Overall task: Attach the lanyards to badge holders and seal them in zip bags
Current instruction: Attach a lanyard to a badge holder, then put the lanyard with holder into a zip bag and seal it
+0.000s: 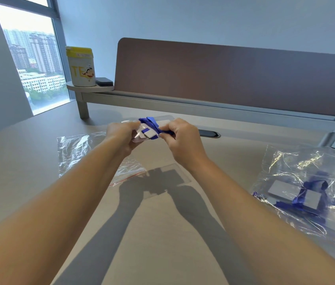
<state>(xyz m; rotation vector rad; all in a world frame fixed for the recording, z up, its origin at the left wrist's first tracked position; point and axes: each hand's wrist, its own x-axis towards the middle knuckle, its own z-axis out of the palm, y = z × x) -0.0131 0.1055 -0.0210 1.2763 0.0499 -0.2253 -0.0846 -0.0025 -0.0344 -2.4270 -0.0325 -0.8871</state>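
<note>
Beige office desk (162,233). Left hand (122,133) pinches clear plastic badge holder (141,134) above it; right hand (180,136) grips blue fabric lanyard (151,122). Holder looks light, slippery; lanyard limp; best held by clip end.

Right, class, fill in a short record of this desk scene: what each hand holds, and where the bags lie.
left hand: grips the badge holder
right hand: pinches the blue lanyard at the holder
empty zip bag: flat on the desk, under the left arm
filled bags: on the right, with blue lanyards and holders inside
shelf: a yellow-lidded tub
</note>
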